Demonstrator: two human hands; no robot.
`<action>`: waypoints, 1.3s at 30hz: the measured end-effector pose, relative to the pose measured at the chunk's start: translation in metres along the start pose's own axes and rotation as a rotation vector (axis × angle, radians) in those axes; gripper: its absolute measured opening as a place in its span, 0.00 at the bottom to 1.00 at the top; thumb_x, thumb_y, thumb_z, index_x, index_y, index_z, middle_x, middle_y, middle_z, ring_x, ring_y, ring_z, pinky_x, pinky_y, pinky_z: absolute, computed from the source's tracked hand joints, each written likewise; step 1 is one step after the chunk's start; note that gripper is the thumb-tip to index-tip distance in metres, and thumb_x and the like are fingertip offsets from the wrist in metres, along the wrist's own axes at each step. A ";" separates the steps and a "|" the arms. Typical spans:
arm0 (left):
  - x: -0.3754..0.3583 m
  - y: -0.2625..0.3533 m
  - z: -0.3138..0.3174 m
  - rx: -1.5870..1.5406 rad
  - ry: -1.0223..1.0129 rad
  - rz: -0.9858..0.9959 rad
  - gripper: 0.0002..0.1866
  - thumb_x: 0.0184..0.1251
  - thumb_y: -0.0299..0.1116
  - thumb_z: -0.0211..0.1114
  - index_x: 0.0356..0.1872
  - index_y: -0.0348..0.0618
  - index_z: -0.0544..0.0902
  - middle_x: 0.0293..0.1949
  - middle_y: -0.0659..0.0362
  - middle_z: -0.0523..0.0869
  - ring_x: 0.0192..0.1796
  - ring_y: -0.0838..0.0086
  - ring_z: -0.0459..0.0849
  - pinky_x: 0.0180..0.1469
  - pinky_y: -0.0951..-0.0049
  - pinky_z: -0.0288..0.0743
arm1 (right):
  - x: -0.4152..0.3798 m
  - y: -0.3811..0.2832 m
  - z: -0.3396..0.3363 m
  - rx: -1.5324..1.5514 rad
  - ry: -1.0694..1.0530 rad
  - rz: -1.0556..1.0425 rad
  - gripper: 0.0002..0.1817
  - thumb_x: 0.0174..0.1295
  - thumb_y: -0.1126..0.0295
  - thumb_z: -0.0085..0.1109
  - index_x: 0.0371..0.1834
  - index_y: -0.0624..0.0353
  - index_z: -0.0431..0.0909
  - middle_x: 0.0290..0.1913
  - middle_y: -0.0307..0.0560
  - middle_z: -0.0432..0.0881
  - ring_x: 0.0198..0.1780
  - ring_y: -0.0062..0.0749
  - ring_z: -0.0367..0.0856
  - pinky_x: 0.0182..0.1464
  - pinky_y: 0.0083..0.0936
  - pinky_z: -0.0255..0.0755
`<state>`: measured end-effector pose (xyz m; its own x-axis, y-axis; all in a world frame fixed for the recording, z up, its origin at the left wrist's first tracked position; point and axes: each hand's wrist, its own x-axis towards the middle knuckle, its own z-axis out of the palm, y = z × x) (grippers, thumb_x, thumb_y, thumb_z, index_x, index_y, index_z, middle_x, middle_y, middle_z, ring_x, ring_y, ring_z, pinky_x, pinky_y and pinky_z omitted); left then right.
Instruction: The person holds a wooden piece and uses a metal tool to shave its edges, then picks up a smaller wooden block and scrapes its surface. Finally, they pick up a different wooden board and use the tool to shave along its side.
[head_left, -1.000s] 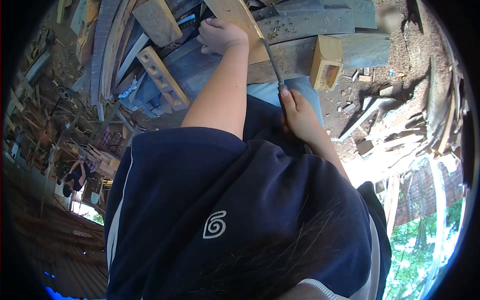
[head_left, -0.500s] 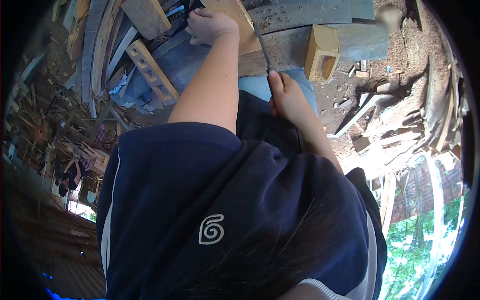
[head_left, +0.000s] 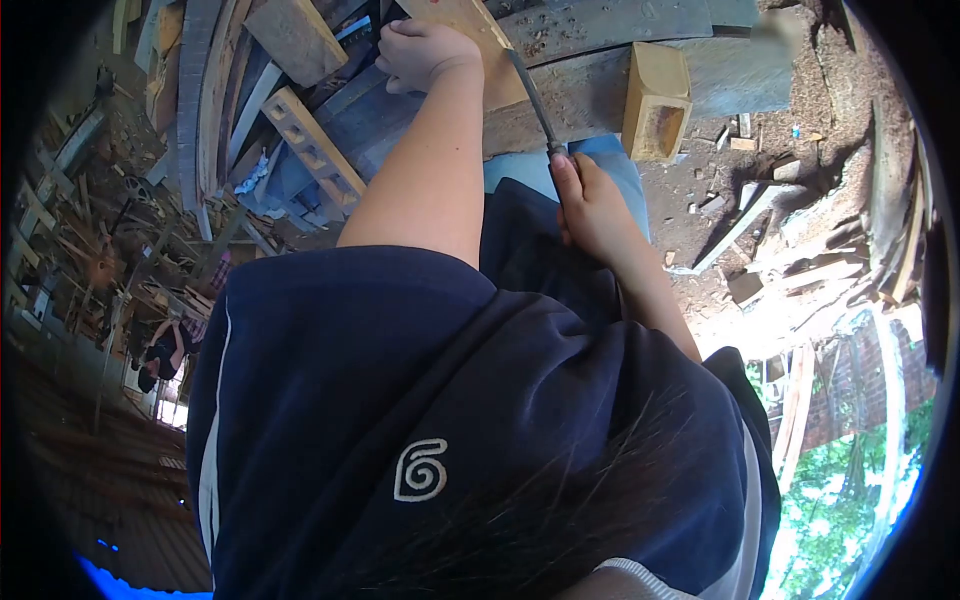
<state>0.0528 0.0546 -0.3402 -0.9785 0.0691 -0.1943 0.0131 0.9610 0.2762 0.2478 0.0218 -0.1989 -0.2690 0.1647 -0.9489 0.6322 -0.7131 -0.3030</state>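
My left hand (head_left: 430, 55) is closed, its fingers curled at the left side of a pale wooden block (head_left: 505, 88). Part of that block runs out of the top of the view, and the fingertips are partly hidden. In my right hand (head_left: 595, 205) is the dark handle of a file (head_left: 535, 100), thumb lying along the top. The file's narrow metal blade points up and to the left, against or just beside the block's right edge. Beneath the block lies a weathered plank (head_left: 580, 95).
A hollowed wooden block (head_left: 657, 105) stands on the planks at the right. Left of my arm lie a wooden piece with square holes (head_left: 312, 150) and a thick offcut (head_left: 297, 40). Wood scraps litter the ground (head_left: 720, 200). Another person (head_left: 163, 355) is far off left.
My right hand has drawn slightly back toward my body and to the right with the file. My left hand stays on the block. The whole view has shifted a little.
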 end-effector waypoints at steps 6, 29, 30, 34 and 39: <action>0.002 -0.006 0.009 -0.017 0.016 -0.025 0.23 0.82 0.41 0.36 0.46 0.37 0.81 0.47 0.52 0.86 0.59 0.60 0.75 0.65 0.53 0.60 | 0.004 0.001 0.004 -0.052 0.041 -0.010 0.29 0.78 0.48 0.48 0.49 0.71 0.74 0.26 0.58 0.82 0.23 0.42 0.84 0.30 0.37 0.77; 0.002 0.005 -0.009 0.060 -0.126 -0.072 0.27 0.83 0.46 0.33 0.63 0.44 0.78 0.62 0.51 0.80 0.63 0.52 0.74 0.64 0.54 0.71 | -0.007 -0.005 -0.011 0.063 -0.094 0.009 0.32 0.80 0.45 0.41 0.44 0.73 0.74 0.25 0.54 0.81 0.22 0.40 0.83 0.29 0.36 0.78; 0.001 0.002 -0.007 0.067 -0.127 -0.071 0.27 0.83 0.46 0.33 0.63 0.44 0.78 0.62 0.51 0.80 0.63 0.52 0.74 0.64 0.54 0.71 | -0.010 -0.006 -0.011 0.060 -0.097 0.017 0.33 0.80 0.45 0.42 0.44 0.72 0.74 0.26 0.56 0.82 0.22 0.41 0.84 0.29 0.37 0.78; 0.003 0.002 -0.006 0.030 -0.126 -0.108 0.28 0.84 0.47 0.32 0.65 0.44 0.77 0.63 0.52 0.80 0.63 0.50 0.74 0.62 0.54 0.75 | -0.007 -0.009 -0.008 0.052 -0.077 0.036 0.33 0.80 0.45 0.43 0.45 0.73 0.74 0.28 0.61 0.83 0.23 0.44 0.85 0.32 0.39 0.79; -0.004 0.008 -0.010 0.058 -0.128 -0.143 0.28 0.83 0.47 0.33 0.64 0.43 0.77 0.63 0.52 0.80 0.62 0.50 0.75 0.61 0.54 0.76 | 0.005 0.000 -0.002 -0.050 -0.003 -0.046 0.32 0.79 0.47 0.43 0.47 0.75 0.76 0.38 0.76 0.84 0.40 0.63 0.87 0.49 0.48 0.79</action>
<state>0.0549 0.0592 -0.3282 -0.9370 -0.0393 -0.3471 -0.1089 0.9770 0.1835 0.2479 0.0242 -0.2036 -0.3003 0.1944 -0.9338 0.6548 -0.6699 -0.3500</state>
